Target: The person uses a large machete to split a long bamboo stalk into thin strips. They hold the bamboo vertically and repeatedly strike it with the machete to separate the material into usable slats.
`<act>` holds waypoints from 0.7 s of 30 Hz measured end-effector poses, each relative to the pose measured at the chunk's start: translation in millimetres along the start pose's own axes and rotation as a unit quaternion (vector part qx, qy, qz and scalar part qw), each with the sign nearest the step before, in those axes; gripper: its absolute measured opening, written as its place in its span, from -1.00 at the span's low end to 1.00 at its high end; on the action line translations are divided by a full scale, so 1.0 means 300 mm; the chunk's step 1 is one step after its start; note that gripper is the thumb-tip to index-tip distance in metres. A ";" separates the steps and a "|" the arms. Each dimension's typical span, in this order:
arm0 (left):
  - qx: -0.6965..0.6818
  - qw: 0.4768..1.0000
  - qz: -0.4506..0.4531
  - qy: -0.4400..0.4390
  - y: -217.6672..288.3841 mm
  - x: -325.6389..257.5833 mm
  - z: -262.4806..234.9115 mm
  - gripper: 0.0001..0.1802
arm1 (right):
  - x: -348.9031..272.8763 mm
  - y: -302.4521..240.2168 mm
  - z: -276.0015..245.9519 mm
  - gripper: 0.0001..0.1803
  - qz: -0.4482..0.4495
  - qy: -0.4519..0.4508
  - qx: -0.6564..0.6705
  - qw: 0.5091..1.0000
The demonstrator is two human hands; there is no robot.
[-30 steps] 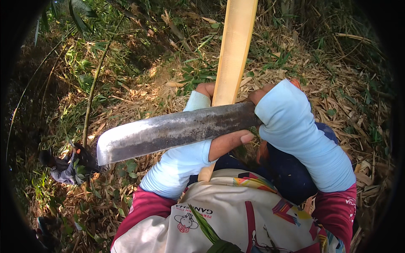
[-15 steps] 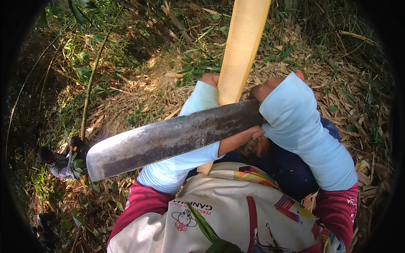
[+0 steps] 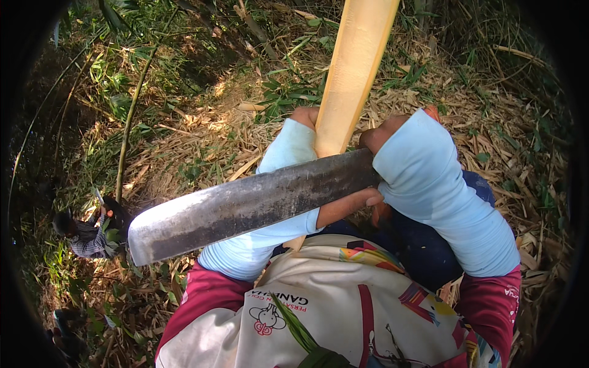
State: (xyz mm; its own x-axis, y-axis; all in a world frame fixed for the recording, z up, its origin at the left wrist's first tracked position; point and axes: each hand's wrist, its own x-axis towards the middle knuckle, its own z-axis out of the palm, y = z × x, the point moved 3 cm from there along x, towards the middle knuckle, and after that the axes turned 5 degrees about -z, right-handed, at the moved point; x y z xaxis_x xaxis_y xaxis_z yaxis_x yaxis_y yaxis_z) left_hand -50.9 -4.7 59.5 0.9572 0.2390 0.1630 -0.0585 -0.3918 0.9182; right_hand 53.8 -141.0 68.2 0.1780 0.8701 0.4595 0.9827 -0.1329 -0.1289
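Note:
A broad, dark steel machete (image 3: 257, 205) lies slantwise across the middle, its blunt tip to the left. My right hand (image 3: 384, 133), under a light blue sleeve, is closed at the blade's right end; its grip on the handle is mostly hidden. A long pale split bamboo strip (image 3: 356, 73) runs from the top edge down behind the blade, and its lower end shows against my lap. Closed about that strip, my left hand (image 3: 345, 207) is partly covered by the blade and a light blue sleeve. Its thumb shows below the blade, its fingers beyond it.
Dry bamboo leaves and litter (image 3: 202, 135) cover the ground. A thin bamboo stem (image 3: 130, 122) rises at the left. Farther left a person (image 3: 89, 236) in a checked shirt crouches. Green undergrowth (image 3: 294, 98) grows ahead.
The machete and my right hand have shifted slightly, the blade's right end a little left. The strip's upper part has moved slightly right. Both hands keep their hold.

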 end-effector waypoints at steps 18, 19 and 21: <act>-0.072 0.996 -0.048 -0.038 -0.019 -0.013 0.020 -0.14 | 0.003 -0.012 -0.018 -0.84 0.022 -0.031 -0.074 0.997; -0.038 0.998 -0.033 -0.039 -0.014 -0.012 0.018 -0.14 | 0.002 -0.010 -0.015 -0.84 0.024 -0.030 -0.069 0.997; 0.030 0.999 -0.001 -0.044 0.000 -0.007 0.012 -0.16 | -0.001 -0.006 -0.009 -0.83 0.030 -0.028 -0.062 0.997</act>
State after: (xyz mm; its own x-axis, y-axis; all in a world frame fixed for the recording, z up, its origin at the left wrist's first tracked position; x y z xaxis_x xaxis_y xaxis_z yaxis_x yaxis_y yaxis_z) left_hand -51.7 -8.5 57.8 0.9786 0.1615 0.1272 -0.0430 -0.4442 0.8949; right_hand 52.1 -142.3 70.7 0.2363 0.8837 0.4040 0.9699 -0.2397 -0.0430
